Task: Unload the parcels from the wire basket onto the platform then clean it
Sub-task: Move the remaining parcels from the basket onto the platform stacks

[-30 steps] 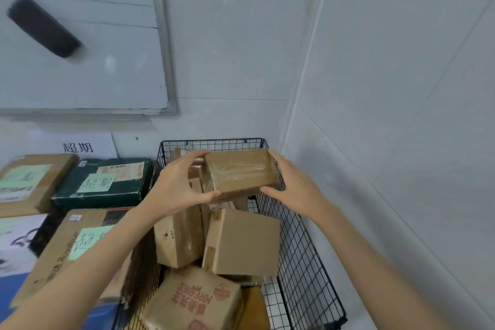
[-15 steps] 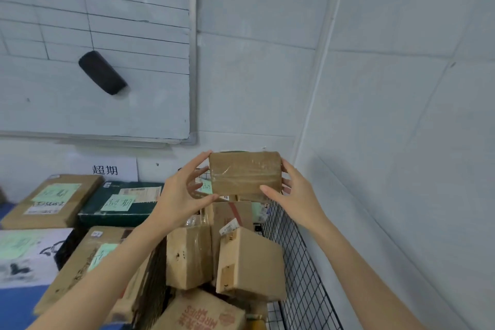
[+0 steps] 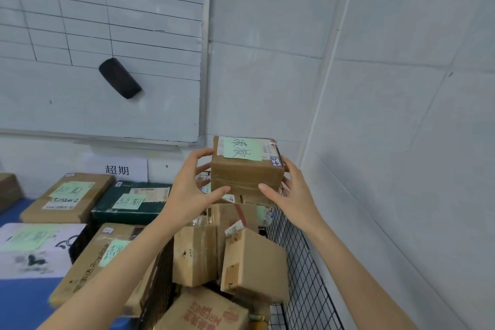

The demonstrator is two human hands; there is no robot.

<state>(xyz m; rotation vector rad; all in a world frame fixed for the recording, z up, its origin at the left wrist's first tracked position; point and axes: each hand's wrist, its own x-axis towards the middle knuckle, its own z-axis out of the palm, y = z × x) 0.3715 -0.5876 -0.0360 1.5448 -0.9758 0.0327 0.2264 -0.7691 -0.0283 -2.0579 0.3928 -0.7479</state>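
A small brown cardboard parcel [image 3: 245, 173] with a green handwritten note on top is lifted above the black wire basket [image 3: 302, 262]. My left hand [image 3: 191, 190] grips its left side, thumb under the front edge. My right hand [image 3: 289, 194] grips its right side. Inside the basket lie several more brown parcels, among them a tilted box [image 3: 254, 265], an upright one [image 3: 194, 254] and one with red print [image 3: 203, 311]. The basket floor is hidden by them.
Left of the basket, a blue platform [image 3: 21, 300] carries labelled parcels: a dark green box [image 3: 131, 203], a brown box [image 3: 67, 198], a long brown box [image 3: 101, 257] and a white one [image 3: 34, 249]. A whiteboard with a black eraser [image 3: 119, 78] hangs above. White walls close the corner at right.
Both hands have raised the small parcel out of the basket and tipped it, so its green-noted top now faces me. The view has tilted upward.
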